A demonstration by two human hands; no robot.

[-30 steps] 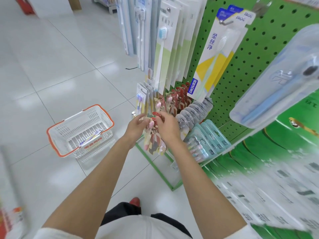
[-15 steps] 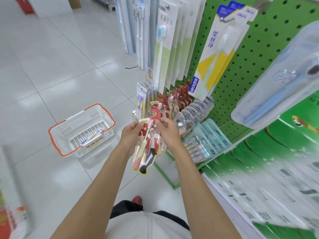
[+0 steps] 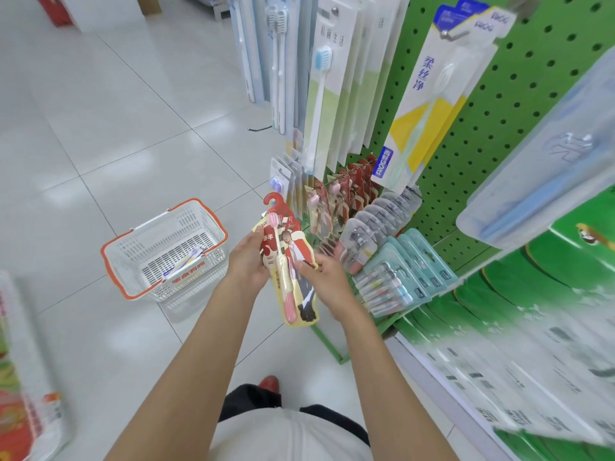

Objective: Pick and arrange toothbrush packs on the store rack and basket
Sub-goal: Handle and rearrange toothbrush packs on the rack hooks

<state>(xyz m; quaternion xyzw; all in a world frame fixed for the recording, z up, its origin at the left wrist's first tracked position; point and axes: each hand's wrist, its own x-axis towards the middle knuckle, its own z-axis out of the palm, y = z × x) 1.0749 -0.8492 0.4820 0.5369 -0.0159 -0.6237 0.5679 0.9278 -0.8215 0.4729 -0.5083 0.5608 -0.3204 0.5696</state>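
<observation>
1. Orange-rimmed basket (image 3: 173,227) on the floor tiles, well left of the hands, with a pale pack (image 3: 186,262) lying flat inside.
2. Left hand (image 3: 248,261) grips the red pack's left edge, thumb over the front. It's on card, not blister, which is good.
3. The red pack (image 3: 289,271) is upright in mid-air between both hands, between basket and rack. Red hook on top, pink brush under clear plastic, a printed figure in red and black, cream border.
4. Right hand (image 3: 327,277) pinches the right edge. My call: pass it to one hand, then lay it flat, don't drop it.
5. Green pegboard rack (image 3: 482,128), with matching packs (image 3: 352,184) on their peg just beyond.
</observation>
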